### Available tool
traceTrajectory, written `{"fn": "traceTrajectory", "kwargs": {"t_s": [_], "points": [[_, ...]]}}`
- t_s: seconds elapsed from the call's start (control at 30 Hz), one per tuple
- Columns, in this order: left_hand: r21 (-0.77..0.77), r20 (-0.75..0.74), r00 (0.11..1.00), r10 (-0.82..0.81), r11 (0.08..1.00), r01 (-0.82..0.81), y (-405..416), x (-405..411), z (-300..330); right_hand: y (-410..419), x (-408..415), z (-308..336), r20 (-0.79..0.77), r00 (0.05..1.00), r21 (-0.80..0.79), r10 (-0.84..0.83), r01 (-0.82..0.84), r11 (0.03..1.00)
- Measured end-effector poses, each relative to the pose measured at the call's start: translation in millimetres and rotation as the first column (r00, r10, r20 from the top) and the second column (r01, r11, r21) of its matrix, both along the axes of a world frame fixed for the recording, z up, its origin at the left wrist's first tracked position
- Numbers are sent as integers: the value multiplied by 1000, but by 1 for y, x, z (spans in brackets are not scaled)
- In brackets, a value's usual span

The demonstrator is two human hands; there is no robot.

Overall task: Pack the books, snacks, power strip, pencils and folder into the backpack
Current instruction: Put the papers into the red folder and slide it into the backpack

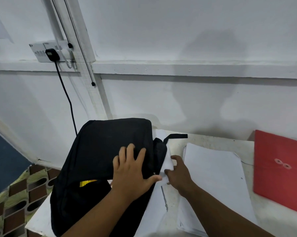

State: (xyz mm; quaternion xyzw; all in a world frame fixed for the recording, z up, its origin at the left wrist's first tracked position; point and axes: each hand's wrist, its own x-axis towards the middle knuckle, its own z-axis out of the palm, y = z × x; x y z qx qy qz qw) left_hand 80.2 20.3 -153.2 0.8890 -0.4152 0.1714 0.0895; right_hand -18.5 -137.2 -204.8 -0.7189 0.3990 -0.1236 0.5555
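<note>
here the black backpack (pixel 99 161) lies on the white table (pixel 212 139) in the lower centre-left of the frame, its bottom end hanging toward the lower left edge. the left hand (pixel 132 170) rests flat on top of the backpack's right half, fingers straight and spread wide, fingertips pointing to the upper part of the frame, thumb stretched out to the right over the bag's edge. it holds nothing, only presses on the fabric. a yellow tag (pixel 87 183) shows on the bag just left of the left wrist.

the right hand (pixel 177 171) sits just right of the backpack, near frame centre-bottom. its thumb and fingers pinch a white sheet (pixel 166 162) that stands against the bag's right side, beside the dark side pocket. the sheet lies between the thumb above and the curled fingers below; the lower part of the paper runs down under the left thumb. whether the sheet is already inside an opening cannot be told.

a black strap (pixel 176 136) pokes out from the bag toward the upper right. a stack of white papers (pixel 216 177) lies on the table right of the right hand, touching the forearm. the red folder (pixel 281 170) lies at the right edge of the frame, well apart from both hands. a wall socket (pixel 48 52) with a black plug sits in the upper left.
</note>
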Motion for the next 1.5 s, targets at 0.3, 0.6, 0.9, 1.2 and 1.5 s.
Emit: {"fn": "traceTrajectory", "kwargs": {"t_s": [0.3, 0.6, 0.9, 1.2, 1.5], "points": [[105, 9, 999, 38, 994, -38, -5, 16, -20, -8, 0, -3, 16, 1000, 145, -17, 14, 989], [92, -120, 993, -21, 995, 33, -11, 31, -5, -6, 6, -2, -41, 999, 95, 19, -15, 995], [283, -237, 965, 116, 958, -46, -18, 3, 11, -1, 7, 0, -37, 999, 63, -27, 30, 998], [174, -136, 991, -2, 984, 26, -14, 16, -10, 1, 3, -2, -39, 999, -10, -26, 26, 1000], [-221, -184, 974, -134, 971, 92, 1, 31, -5, -2, -9, 25, 11, 997, -150, -77, 78, 986]]}}
